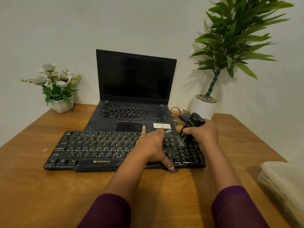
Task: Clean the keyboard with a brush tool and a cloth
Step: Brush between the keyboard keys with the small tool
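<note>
The right grip [204,134] wraps the stubby, probably light brush tool [194,123], its soft bristles [180,140] just beside it. The left grip [151,143], spread flat alongside, pins the probably slide-prone keyboard [92,150].

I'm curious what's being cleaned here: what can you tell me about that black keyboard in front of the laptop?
The Zebronics keyboard is black, full-size and plastic-looking, with yellowish legends and whitish dust between its keys. It lies flat on the wooden table before the laptop. The left hand rests spread on its right-middle keys; the right hand holds a black brush tool, bristles on the number pad.
</note>
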